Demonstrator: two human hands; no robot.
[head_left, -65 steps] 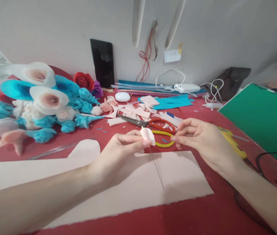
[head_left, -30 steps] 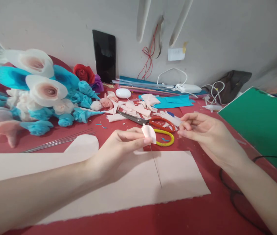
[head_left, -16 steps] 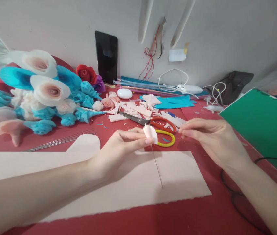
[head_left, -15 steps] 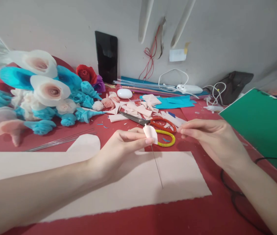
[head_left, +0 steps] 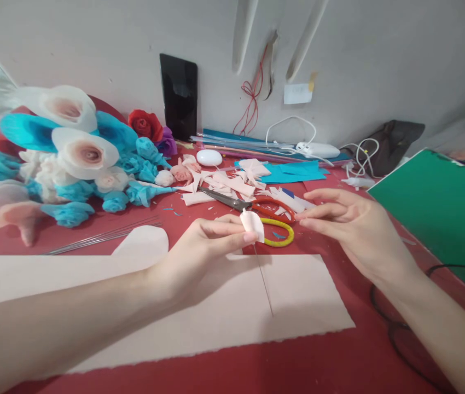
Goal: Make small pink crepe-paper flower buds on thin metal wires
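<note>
My left hand (head_left: 199, 251) pinches a small pale pink paper petal (head_left: 252, 225) against the top of a thin wire (head_left: 263, 282), which slants down over a long pale pink paper sheet (head_left: 282, 295). To the right, my right hand (head_left: 351, 230) is raised near the scissors, index finger lifted away from the thumb; nothing can be made out between its fingers. Scissors (head_left: 243, 203) with one red and one yellow handle lie behind the petal. A rounded pale paper piece (head_left: 144, 241) rests at the sheet's back edge, beside several bare wires (head_left: 93, 238).
Blue, white and pink paper flowers (head_left: 88, 153) are piled at the left. Pink paper scraps (head_left: 232, 183) and blue paper (head_left: 290, 171) lie behind the scissors. A black phone (head_left: 179, 96) leans on the wall. At the right are a green board (head_left: 441, 219) and a black cable (head_left: 392, 328).
My right hand's index finger has lifted and spread from the thumb, where the fingertips were together before. My left hand holds the petal and wire in the same place.
</note>
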